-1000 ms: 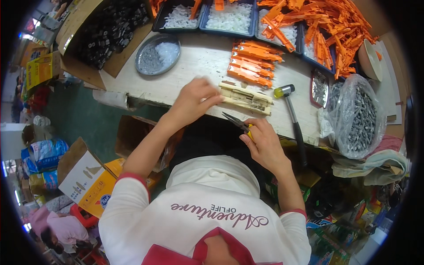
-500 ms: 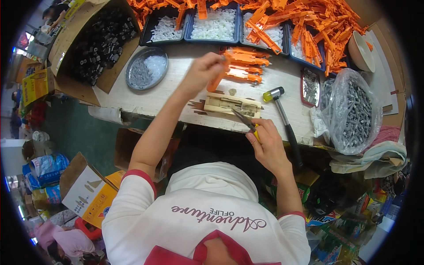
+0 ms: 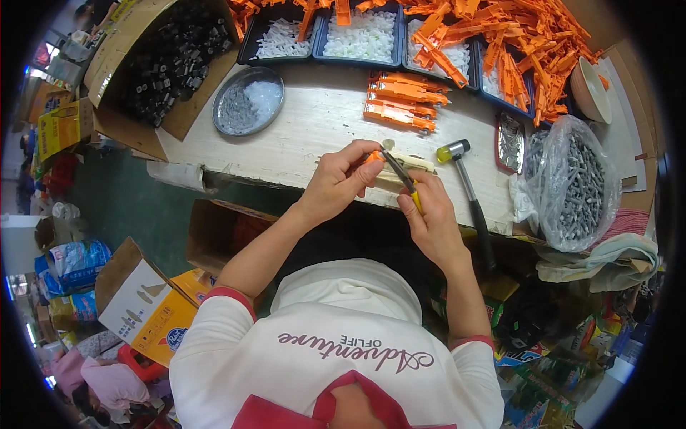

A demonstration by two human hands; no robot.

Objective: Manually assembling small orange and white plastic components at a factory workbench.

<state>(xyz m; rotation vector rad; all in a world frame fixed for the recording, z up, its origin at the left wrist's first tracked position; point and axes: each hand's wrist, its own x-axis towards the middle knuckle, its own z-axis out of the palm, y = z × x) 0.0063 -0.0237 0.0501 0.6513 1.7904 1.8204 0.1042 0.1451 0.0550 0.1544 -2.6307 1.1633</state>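
Observation:
My left hand point(image 3: 337, 179) is closed on an orange plastic part point(image 3: 374, 156), mostly hidden by the fingers. In my right hand point(image 3: 434, 218) is a pair of pliers point(image 3: 399, 170) with yellow grips. The tips of their dark jaws meet the end of the orange part, just above the table's near edge. Behind both hands lies a cream-coloured block-like holder point(image 3: 414, 162), partly covered by them. Beyond it, several orange plastic assemblies point(image 3: 404, 100) lie side by side. A hammer point(image 3: 464, 179) with a yellow-and-black head rests to the right of my right hand.
Dark trays point(image 3: 357, 61) of small white pieces line the back, with heaped orange parts point(image 3: 529, 43). At left are a round metal dish point(image 3: 223, 121) and a carton point(image 3: 107, 79) of black parts. At right stand a red-rimmed tray point(image 3: 509, 143) and a bag of grey screw-like pieces point(image 3: 579, 179).
My left hand has come down and nearer with the orange part, away from the row of assemblies. The pliers have turned upward and now meet that part.

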